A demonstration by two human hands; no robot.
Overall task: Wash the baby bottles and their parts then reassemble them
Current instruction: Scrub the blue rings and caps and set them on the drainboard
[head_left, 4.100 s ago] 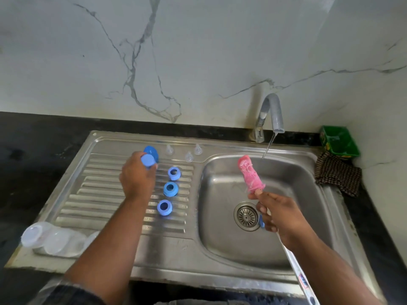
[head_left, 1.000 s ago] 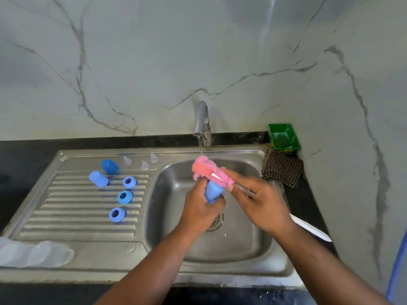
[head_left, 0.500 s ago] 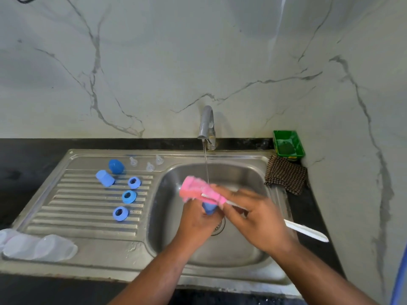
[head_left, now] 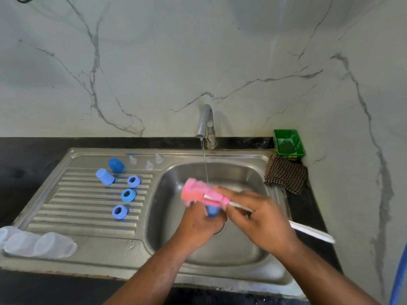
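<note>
Brush [head_left: 198,194] lies almost level over the sink basin [head_left: 220,252], with its pink sponge head pointing back-left under the thin stream from the tap [head_left: 206,124] and its white handle running out past the basin's right rim. The right hand [head_left: 262,219] pinches the handle just behind the sponge, while the left hand [head_left: 198,223] curls round a blue cap [head_left: 212,211] held under the sponge. On the drainboard [head_left: 88,216] lie two more caps [head_left: 105,176], three blue rings [head_left: 128,195] and three clear teats [head_left: 149,165] near its back edge, with clear bottles [head_left: 37,244] at its front-left corner; four seconds ago the brush stood upright and the left hand was over the drainboard.
</note>
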